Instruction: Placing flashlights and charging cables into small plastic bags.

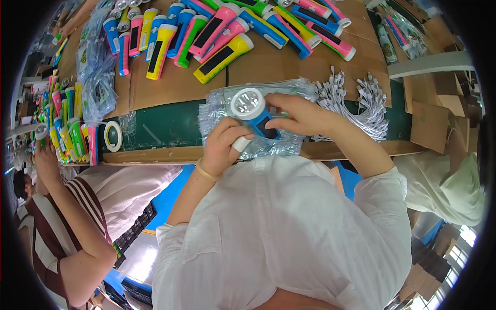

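1 right hand [295,113] grips 1 blue flashlight [258,118]; 1 left hand [222,144] curls beside it, its hold unclear.

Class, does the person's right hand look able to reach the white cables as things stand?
Probably yes: the white cables lie beside the right forearm, their upper ends uncovered, though the right hand holds the blue flashlight.

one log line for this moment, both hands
right hand: holding blue flashlight | left hand: beside flashlight, fingers curled | below: clear plastic bags | at right: white cables
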{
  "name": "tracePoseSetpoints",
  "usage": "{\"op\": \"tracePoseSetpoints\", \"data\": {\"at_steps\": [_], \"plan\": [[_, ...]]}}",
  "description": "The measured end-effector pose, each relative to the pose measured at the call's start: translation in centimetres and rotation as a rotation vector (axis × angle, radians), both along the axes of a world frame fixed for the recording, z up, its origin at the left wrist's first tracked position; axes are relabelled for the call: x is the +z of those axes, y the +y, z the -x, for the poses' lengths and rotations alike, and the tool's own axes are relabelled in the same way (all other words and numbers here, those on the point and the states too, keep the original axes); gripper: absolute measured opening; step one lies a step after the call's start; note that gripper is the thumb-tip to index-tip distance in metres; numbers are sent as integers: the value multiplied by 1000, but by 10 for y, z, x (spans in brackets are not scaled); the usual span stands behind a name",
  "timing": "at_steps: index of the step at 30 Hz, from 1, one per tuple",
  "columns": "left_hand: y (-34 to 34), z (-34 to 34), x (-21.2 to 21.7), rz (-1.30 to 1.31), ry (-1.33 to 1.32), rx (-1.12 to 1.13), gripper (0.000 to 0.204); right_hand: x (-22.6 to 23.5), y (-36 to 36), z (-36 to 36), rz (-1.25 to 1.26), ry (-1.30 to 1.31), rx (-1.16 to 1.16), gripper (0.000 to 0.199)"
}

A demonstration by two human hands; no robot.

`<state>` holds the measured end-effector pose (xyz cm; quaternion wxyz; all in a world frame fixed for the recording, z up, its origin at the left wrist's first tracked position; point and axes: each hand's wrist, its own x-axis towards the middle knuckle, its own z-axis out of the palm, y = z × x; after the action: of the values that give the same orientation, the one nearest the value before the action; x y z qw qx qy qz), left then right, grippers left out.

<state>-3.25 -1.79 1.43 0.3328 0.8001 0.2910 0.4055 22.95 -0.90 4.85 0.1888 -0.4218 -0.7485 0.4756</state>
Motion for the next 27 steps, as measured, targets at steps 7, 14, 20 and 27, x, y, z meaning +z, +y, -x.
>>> {"op": "tracePoseSetpoints", "data": {"at_steps": [7,14,20,27], "plan": [[0,0,1,35,-57,-134,14,36,-17,-2,-438,-544,222,30],[4,-12,-16,83,49,-36,15,-3,-46,-19,-516,-211,-85,32],[6,-13,-17,147,45,54,11,8,-96,-113,24,-662,-629,24],[8,-17,-15,98,48,13,12,-26,-133,-102,-56,-1014,-722,15]]}}
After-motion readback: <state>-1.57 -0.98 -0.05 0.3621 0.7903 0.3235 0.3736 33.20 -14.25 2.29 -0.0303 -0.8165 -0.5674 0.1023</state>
